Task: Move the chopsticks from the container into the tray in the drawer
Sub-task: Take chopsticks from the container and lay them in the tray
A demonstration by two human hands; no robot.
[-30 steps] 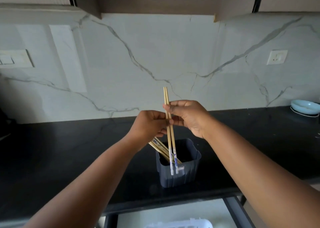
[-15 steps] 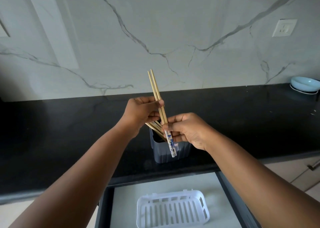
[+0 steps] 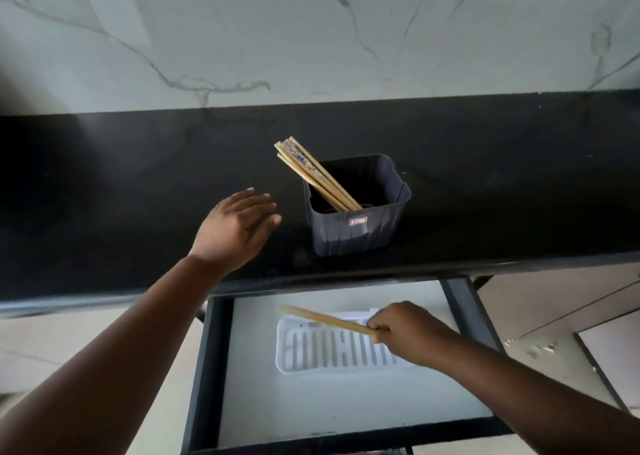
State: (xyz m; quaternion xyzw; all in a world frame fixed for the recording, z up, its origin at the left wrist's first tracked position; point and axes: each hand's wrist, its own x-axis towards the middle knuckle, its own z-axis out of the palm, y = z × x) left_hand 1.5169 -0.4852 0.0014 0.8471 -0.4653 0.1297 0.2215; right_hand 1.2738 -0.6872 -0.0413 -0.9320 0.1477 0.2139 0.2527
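Observation:
A dark grey container [image 3: 356, 233] stands on the black counter, with several wooden chopsticks [image 3: 311, 172] leaning out of it to the upper left. My right hand [image 3: 407, 331] grips a pair of chopsticks [image 3: 323, 319] by one end and holds them just above the white slotted tray [image 3: 318, 357] in the open drawer. Their free ends point left past the tray's rim. My left hand [image 3: 239, 228] hovers over the counter left of the container, fingers straight, holding nothing.
The drawer [image 3: 252, 385] is pulled out below the black counter [image 3: 121, 184], with dark side walls and a pale floor. A marble wall rises behind the counter. Cabinet fronts and pale floor lie to the right.
My right hand has carried the pair of chopsticks down from above the container to the tray in the drawer. My left hand let go of them and opened. The view tilted down.

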